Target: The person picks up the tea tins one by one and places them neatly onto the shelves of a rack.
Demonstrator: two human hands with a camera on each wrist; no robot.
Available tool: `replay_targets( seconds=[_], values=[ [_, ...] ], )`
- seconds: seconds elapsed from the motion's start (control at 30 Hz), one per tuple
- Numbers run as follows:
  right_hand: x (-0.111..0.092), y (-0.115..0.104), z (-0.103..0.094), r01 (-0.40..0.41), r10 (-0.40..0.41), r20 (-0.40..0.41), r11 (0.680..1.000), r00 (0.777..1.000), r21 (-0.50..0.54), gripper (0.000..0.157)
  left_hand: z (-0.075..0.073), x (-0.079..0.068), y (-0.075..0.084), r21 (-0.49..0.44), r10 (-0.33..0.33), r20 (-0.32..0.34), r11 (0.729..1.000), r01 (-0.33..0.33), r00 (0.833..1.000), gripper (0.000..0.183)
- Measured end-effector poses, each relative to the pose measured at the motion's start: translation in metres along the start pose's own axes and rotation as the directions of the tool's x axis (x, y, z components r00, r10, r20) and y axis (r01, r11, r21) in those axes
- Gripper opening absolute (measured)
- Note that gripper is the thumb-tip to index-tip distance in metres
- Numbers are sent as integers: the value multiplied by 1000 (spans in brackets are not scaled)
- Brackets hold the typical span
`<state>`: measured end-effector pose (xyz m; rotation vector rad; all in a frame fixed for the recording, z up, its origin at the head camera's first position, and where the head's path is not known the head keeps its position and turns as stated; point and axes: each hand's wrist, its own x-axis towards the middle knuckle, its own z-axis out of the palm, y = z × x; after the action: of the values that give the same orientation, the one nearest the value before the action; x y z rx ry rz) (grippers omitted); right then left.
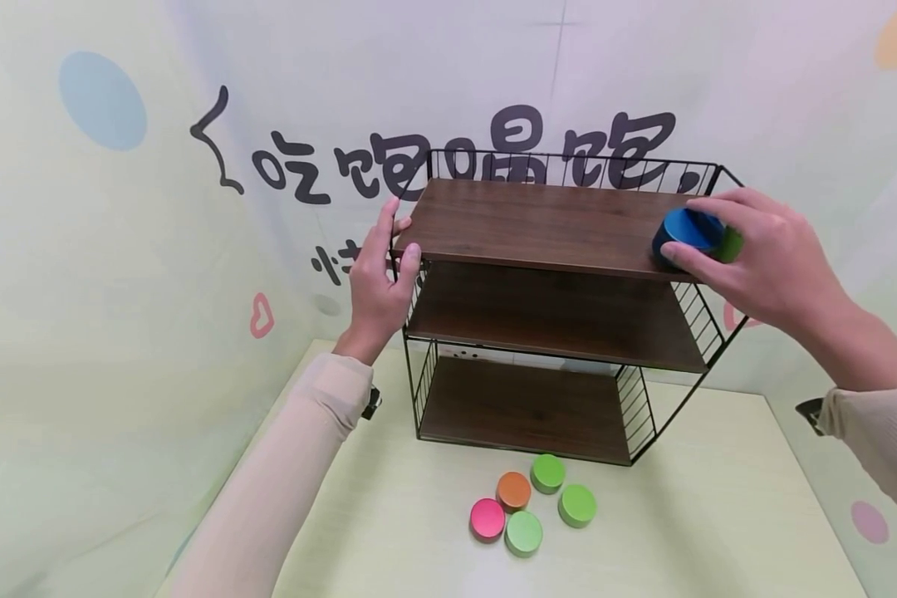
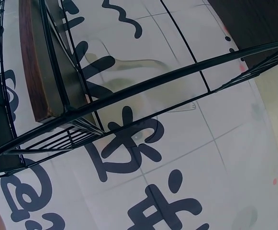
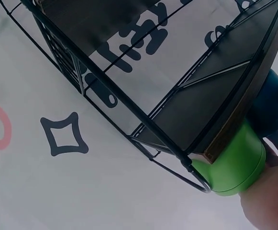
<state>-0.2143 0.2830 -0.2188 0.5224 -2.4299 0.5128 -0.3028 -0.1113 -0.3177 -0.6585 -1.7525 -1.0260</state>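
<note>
Head view, edges: the rack (image 1: 546, 316) stands on the tabletop (image 1: 404, 515), its dark wooden boards set in black wire; a low wire rail runs along the back and sides of the top board (image 1: 538, 220).
Head view, room: a broad stretch of wood lies between the two hands; more tabletop extends in front of the rack and to its right.
Blue container: round, flat-topped and squat, the blue container (image 1: 686, 231) is at the right end of the top board, by the front edge.
Green container: partly hidden under the right hand, the green container (image 1: 730, 245) sits just beside the blue one.
Loose group: five round containers (image 1: 524, 532), pink-red, orange, pale green and two bright green, are gathered near the bottom tier.
Right fingers: the right hand (image 1: 773, 249) pinches the blue container, thumb low at its near side, fingers over its top.
Left fingers: the left hand (image 1: 379, 282) holds the rack's upper left corner, thumb at the front edge.
Left wrist view: wire bars cross the picture beside a board's end; only a sliver of hand shows, so its grip cannot be told here.
Right wrist view: both containers crowd the board's corner, green nearest the wire, blue against the fingers; whether blue touches wood cannot be told.
</note>
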Motion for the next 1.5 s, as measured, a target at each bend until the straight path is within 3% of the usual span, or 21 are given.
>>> replay_targets(
  seconds=[0.37, 1.0, 1.3, 1.5],
  values=[
    [-1, 4, 0, -48, 48, 47, 999, 998, 0, 51, -1, -1, 1, 1, -20, 3, 1000, 20, 1000, 54],
    [-1, 5, 2, -6, 7, 25, 999, 1000, -51, 47, -1, 0, 2, 3, -15, 8, 1000, 15, 1000, 54],
    [-7, 2, 3, 101, -97, -121, 995, 988, 25, 50, -1, -1, 1, 9, -18, 14, 1000, 18, 1000, 55],
    [-17, -8, 1, 130, -115, -174, 989, 978, 72, 52, 0, -1, -1, 5, -19, 8, 1000, 19, 1000, 54]
  ],
)
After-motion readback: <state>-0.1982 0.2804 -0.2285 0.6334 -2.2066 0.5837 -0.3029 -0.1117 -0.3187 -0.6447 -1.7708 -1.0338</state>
